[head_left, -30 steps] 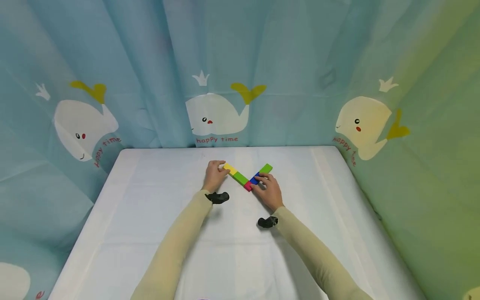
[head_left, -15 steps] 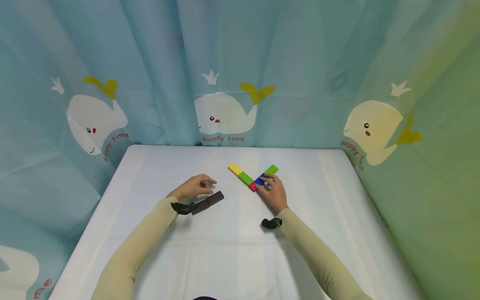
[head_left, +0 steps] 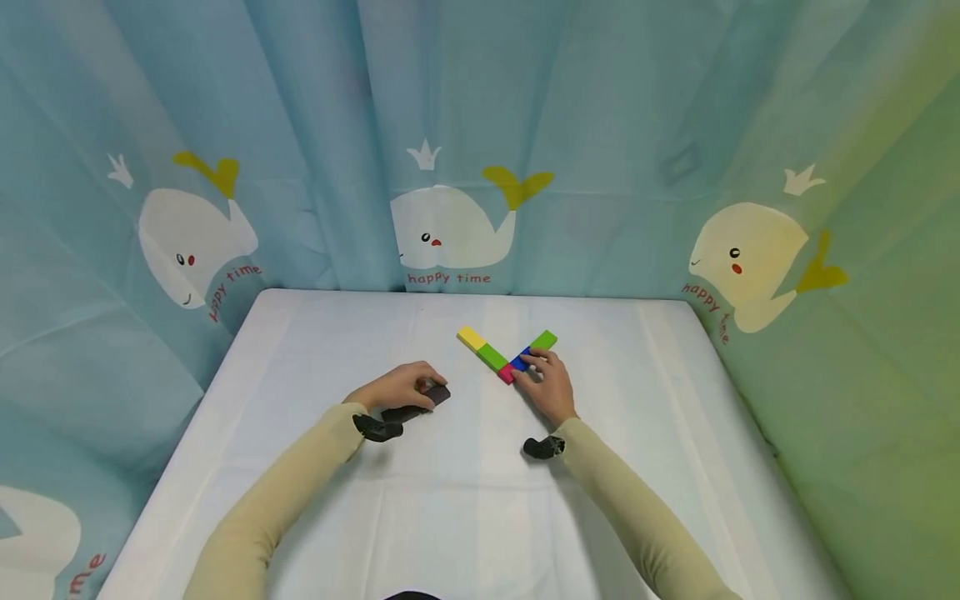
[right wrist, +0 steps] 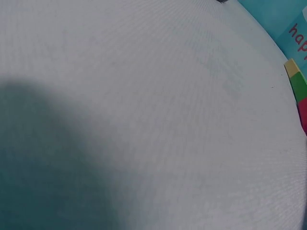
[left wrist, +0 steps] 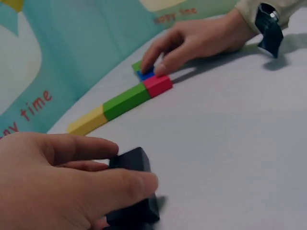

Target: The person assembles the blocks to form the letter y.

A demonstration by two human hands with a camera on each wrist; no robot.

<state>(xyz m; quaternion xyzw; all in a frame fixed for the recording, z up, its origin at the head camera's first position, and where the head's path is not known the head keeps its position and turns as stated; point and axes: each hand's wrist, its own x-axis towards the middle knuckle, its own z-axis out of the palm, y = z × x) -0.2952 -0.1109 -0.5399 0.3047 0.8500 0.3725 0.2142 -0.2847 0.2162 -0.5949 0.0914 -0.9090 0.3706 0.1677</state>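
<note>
Two dark blocks (head_left: 401,414) lie end to end on the table, left of a V of coloured blocks. My left hand (head_left: 397,387) pinches the farther dark block (left wrist: 132,163), its thumb on the near side and fingers on the other. The V's left arm is a yellow block (head_left: 471,337), a green block (head_left: 492,357) and a red block (head_left: 506,374) at the corner. Its right arm has a blue block (head_left: 518,362) and another green block (head_left: 544,339). My right hand (head_left: 550,386) holds the blue block, with its thumb beside the red one.
A white-covered table (head_left: 465,483) carries everything. Along its back and sides hangs a blue-green curtain (head_left: 600,208) printed with whales. Black straps (head_left: 543,448) sit on both wrists. The right wrist view shows mostly tabletop, with the V's left arm at its edge.
My left hand has left the yellow block and come back to the left, and its fingers have come down on the dark blocks. My right hand stays at the V's corner.
</note>
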